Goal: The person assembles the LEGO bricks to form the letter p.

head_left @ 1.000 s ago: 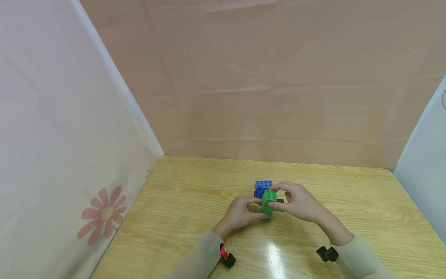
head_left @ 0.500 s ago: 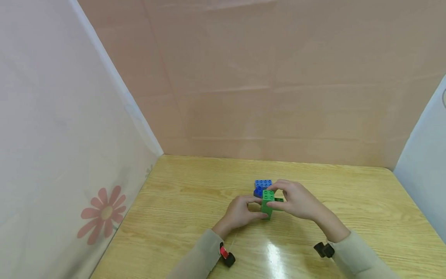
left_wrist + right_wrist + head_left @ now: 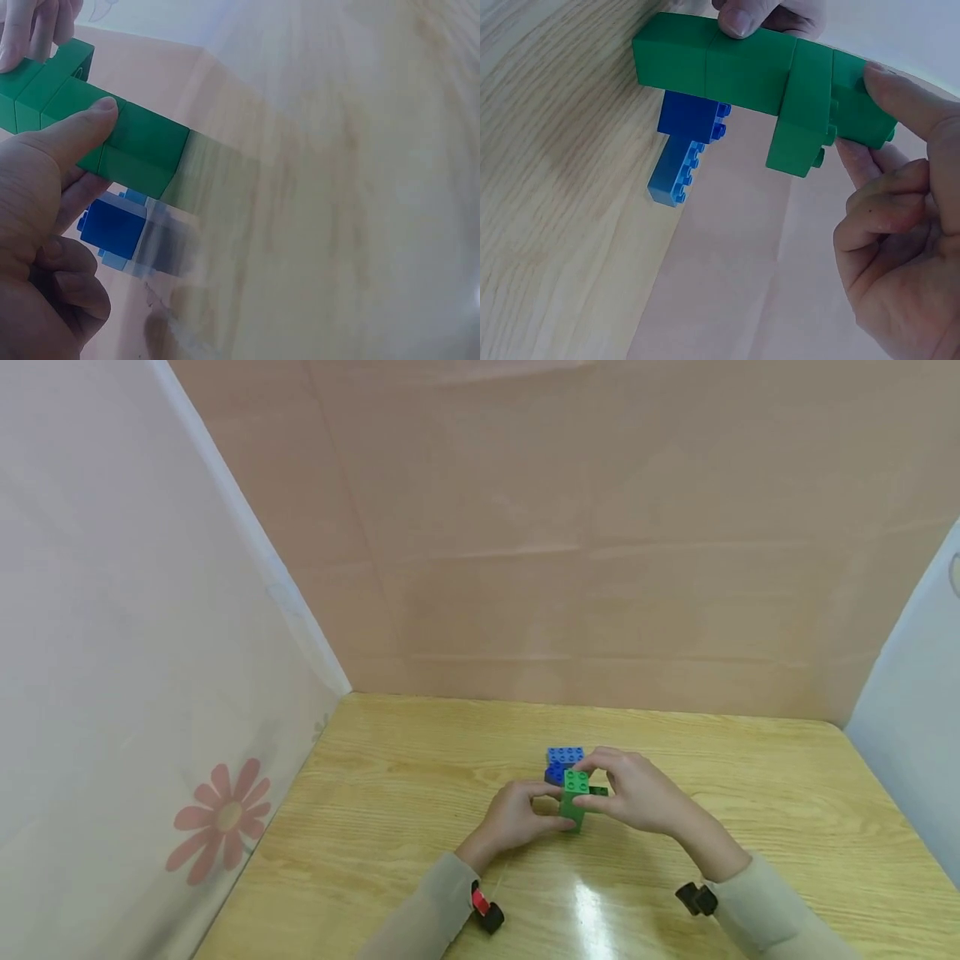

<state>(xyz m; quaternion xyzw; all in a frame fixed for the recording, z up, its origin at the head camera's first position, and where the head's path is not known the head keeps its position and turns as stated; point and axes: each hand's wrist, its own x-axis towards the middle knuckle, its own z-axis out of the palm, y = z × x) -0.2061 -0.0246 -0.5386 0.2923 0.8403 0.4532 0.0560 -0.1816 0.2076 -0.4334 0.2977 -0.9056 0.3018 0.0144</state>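
Note:
A tower of several green toy building bricks [image 3: 575,782] stands upright between the two hands. My left hand [image 3: 510,818] pinches its lower bricks [image 3: 146,146] between thumb and fingers. My right hand [image 3: 637,793] pinches the top brick [image 3: 859,101] from the right side. Just under that top brick, a longer green brick [image 3: 802,112] juts out sideways, its end studs bare. Behind the tower sit a dark blue brick [image 3: 688,116] and a lighter blue brick [image 3: 670,171] with rows of studs. In the head view the tower partly hides the dark blue one.
The bricks stand on a wood-grain table [image 3: 420,743]. A beige sheet [image 3: 600,568] hangs along its far edge, and a pale sheet with a pink flower [image 3: 225,818] is at the left. Both sleeves carry black straps near the wrist.
The top green brick, tilted a second ago, now sits straight in line with the tower. The right hand has shifted slightly left with it; the left hand has kept its place.

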